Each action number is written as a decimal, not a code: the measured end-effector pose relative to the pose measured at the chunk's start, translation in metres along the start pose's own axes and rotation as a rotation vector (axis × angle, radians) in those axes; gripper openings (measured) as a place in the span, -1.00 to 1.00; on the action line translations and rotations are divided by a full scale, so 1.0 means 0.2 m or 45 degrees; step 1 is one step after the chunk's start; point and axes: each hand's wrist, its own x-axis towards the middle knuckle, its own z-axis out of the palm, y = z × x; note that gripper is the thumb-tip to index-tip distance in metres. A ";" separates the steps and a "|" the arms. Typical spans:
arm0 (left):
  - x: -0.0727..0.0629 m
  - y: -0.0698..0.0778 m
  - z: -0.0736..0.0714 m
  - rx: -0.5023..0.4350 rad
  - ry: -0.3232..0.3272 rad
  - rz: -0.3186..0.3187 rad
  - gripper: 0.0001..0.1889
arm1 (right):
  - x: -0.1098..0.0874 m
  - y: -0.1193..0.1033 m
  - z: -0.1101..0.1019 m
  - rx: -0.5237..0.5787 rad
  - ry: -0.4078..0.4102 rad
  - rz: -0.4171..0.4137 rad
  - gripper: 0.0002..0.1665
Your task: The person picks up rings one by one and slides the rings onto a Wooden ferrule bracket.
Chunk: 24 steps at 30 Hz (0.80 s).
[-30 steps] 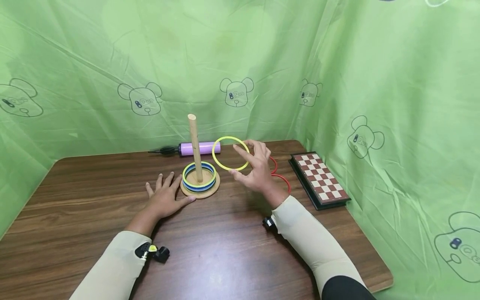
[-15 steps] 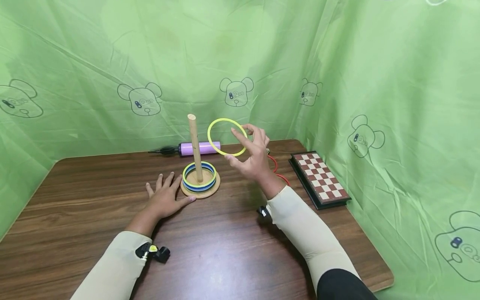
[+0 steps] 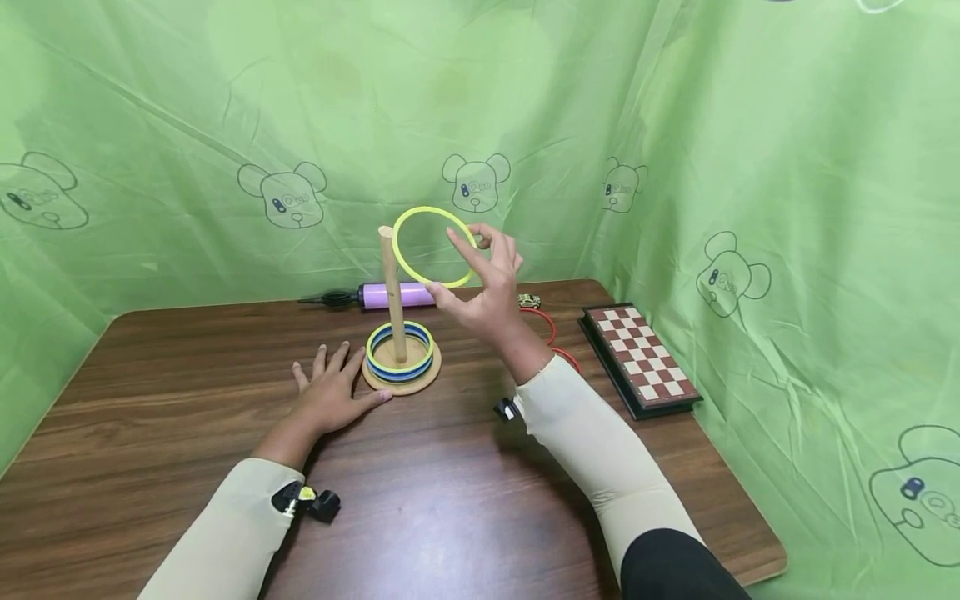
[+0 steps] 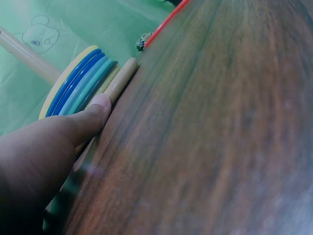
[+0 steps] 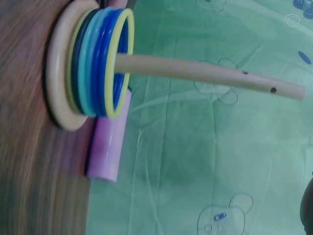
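Note:
My right hand (image 3: 487,279) pinches a yellow ring (image 3: 425,208) between thumb and fingers. Raised and tilted, the ring has its left edge just beside the top of the wooden peg (image 3: 393,287). The peg rises from a round wooden base (image 3: 431,380), around which several stacked rings (image 5: 100,63) lie: yellow on top, then blue, turquoise, dark and yellow-green. My left hand (image 3: 330,400) rests with spread fingers on the table left of the stand. Its thumb (image 4: 100,105) touches the base's edge. Only a dark sliver at the edge of the right wrist view may be my right hand.
A purple hand pump (image 3: 397,297) lies behind the stand. Red rings (image 3: 553,327) and a small toy car (image 3: 528,301) are beyond my right forearm. A checkered board box (image 3: 637,354) sits at the table's right edge. Green curtain (image 3: 360,108) hangs behind.
My right hand has lifted the yellow ring and carried it left, up to the peg's top. The toy car has come into sight behind it. My left hand stays put.

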 end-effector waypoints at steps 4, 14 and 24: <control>0.01 0.01 -0.01 0.000 0.001 0.006 0.19 | 0.02 -0.03 0.04 -0.013 0.006 0.025 -0.16; 0.01 0.00 0.01 0.015 0.022 0.012 0.19 | 0.00 -0.06 0.15 -0.084 -0.120 0.102 -0.03; 0.00 0.00 0.00 0.024 0.015 0.005 0.20 | -0.17 -0.03 0.22 -0.134 -0.291 0.288 -0.06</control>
